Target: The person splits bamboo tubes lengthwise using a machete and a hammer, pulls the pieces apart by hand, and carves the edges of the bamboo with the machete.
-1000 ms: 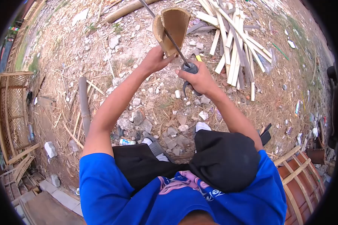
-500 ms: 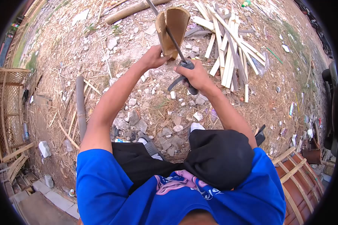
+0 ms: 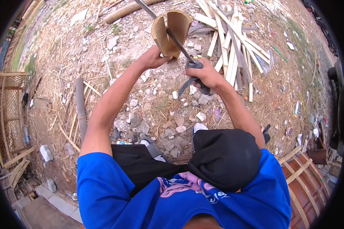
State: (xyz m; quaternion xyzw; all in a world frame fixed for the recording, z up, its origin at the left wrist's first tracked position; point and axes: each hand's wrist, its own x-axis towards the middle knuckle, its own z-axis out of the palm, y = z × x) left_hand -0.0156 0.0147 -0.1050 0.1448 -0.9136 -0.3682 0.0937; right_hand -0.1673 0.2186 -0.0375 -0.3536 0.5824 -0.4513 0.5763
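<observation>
My left hand point(image 3: 153, 58) is closed around the lower end of a split bamboo piece point(image 3: 181, 28), held up in front of me with its hollow inner face showing. My right hand point(image 3: 207, 74) grips the dark handle of a machete point(image 3: 177, 42), a strap dangling below the fist. The long blade slants up and left across the bamboo, passing through the gap between its two halves. Part of the left hand's grip is hidden behind the bamboo.
A pile of split wooden strips point(image 3: 233, 45) lies at the upper right. Bamboo poles point(image 3: 130, 12) rest on the stony ground, another pole point(image 3: 80, 103) at left. A woven bamboo frame point(image 3: 9, 114) stands far left; a slatted brown piece point(image 3: 305, 183) is lower right.
My right hand and the machete handle have shifted slightly right and down. The bamboo has tilted a little to the left, and its halves look turned slightly.
</observation>
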